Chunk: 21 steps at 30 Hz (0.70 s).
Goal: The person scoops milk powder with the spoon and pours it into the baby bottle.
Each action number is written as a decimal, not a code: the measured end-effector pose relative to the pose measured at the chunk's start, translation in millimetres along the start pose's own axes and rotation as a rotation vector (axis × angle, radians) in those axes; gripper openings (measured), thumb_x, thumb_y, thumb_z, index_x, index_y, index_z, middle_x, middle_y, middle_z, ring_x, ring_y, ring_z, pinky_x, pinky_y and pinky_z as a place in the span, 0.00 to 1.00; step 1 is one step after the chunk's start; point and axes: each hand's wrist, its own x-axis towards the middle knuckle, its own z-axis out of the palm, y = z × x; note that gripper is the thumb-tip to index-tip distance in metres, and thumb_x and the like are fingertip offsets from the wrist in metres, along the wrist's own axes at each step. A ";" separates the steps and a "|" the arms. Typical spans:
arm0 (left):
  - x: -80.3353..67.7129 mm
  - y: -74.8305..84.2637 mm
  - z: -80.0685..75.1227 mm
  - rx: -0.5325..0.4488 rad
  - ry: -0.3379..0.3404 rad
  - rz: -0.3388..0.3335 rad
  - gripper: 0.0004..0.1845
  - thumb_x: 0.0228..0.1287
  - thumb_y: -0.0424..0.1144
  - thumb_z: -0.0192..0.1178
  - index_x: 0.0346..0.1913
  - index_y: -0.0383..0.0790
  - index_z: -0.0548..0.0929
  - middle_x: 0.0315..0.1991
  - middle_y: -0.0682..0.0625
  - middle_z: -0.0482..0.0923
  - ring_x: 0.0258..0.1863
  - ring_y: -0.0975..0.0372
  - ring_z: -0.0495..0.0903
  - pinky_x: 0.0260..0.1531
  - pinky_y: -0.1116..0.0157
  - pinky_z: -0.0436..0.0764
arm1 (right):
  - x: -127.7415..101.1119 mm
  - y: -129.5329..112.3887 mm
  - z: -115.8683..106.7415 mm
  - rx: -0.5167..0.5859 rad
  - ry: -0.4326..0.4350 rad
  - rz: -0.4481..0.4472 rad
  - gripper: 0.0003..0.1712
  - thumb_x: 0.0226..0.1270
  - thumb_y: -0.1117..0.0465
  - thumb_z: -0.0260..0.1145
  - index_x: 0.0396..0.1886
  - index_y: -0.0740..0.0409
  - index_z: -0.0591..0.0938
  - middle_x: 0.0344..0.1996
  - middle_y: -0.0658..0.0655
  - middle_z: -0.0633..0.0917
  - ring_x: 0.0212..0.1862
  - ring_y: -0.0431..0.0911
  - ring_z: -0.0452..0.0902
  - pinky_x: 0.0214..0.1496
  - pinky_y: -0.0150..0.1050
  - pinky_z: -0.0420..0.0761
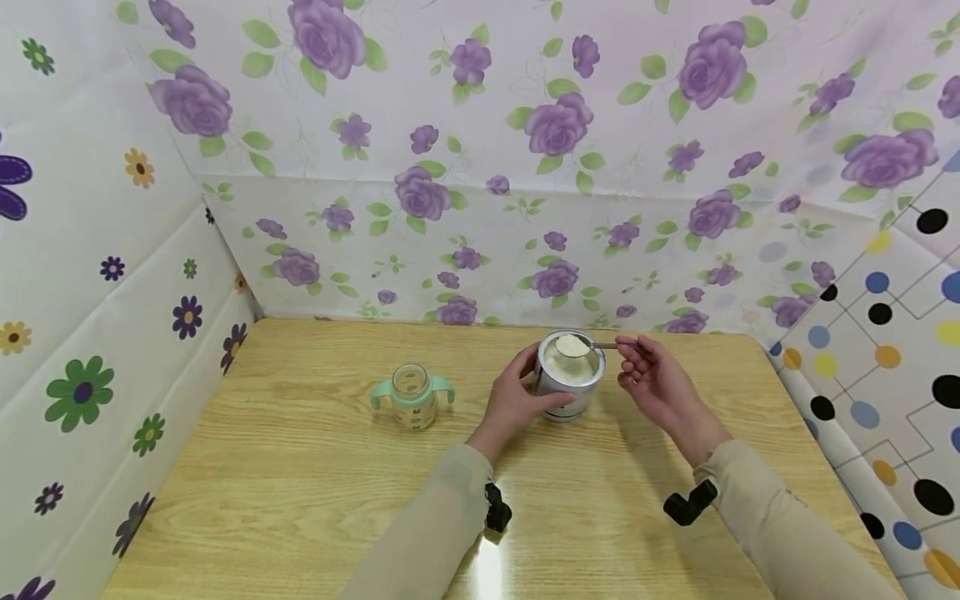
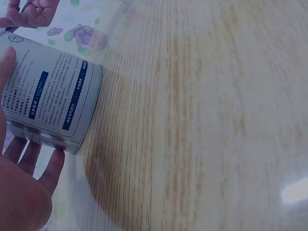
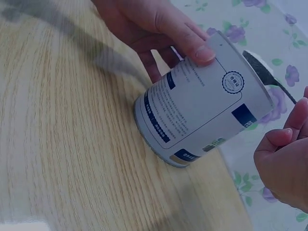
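An open metal can (image 1: 567, 383) of pale powder stands on the wooden table (image 1: 315, 492), right of centre. My left hand (image 1: 519, 398) grips the can's side (image 2: 48, 101), thumb on its printed label (image 3: 199, 108). My right hand (image 1: 651, 375) pinches the handle of a spoon (image 1: 592, 343) whose bowl, heaped with powder (image 1: 572, 344), hovers over the can's mouth. The spoon's dark underside (image 3: 262, 72) shows past the can's rim in the right wrist view. A small mint-green handled baby bottle (image 1: 413, 396) stands uncapped to the can's left.
Floral and dotted sheets (image 1: 480, 183) wall the table on the left, back and right. Bare wood lies in front of the can and bottle. Black wrist camera mounts (image 1: 497, 508) sit on both sleeves.
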 end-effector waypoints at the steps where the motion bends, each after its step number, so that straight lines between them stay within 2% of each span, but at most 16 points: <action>1: -0.1 0.1 -0.1 -0.001 0.001 -0.002 0.50 0.54 0.44 0.86 0.79 0.61 0.71 0.71 0.57 0.76 0.72 0.60 0.74 0.70 0.52 0.77 | 0.1 0.0 0.3 0.005 0.006 0.004 0.26 0.92 0.54 0.48 0.46 0.63 0.90 0.34 0.52 0.93 0.33 0.42 0.81 0.38 0.35 0.77; 8: -0.3 0.6 0.0 -0.012 0.004 -0.020 0.50 0.54 0.43 0.86 0.79 0.62 0.71 0.71 0.57 0.77 0.73 0.59 0.74 0.71 0.52 0.76 | -0.8 4.0 -3.7 0.007 0.038 0.047 0.28 0.92 0.54 0.46 0.44 0.62 0.91 0.33 0.52 0.93 0.31 0.42 0.80 0.37 0.34 0.75; 11: -0.4 0.5 0.0 -0.015 0.006 -0.018 0.50 0.54 0.43 0.86 0.79 0.62 0.71 0.71 0.58 0.77 0.72 0.59 0.74 0.71 0.52 0.76 | -0.7 5.4 -5.5 -0.013 0.027 0.034 0.30 0.93 0.53 0.45 0.44 0.61 0.91 0.33 0.51 0.93 0.31 0.42 0.80 0.37 0.33 0.74; 21: -0.6 0.7 -1.0 -0.015 -0.004 -0.018 0.50 0.55 0.44 0.86 0.79 0.62 0.71 0.71 0.56 0.76 0.73 0.56 0.74 0.68 0.51 0.79 | -1.3 6.1 -5.0 -0.017 0.030 0.029 0.27 0.92 0.52 0.48 0.45 0.61 0.91 0.33 0.51 0.93 0.32 0.42 0.80 0.37 0.33 0.74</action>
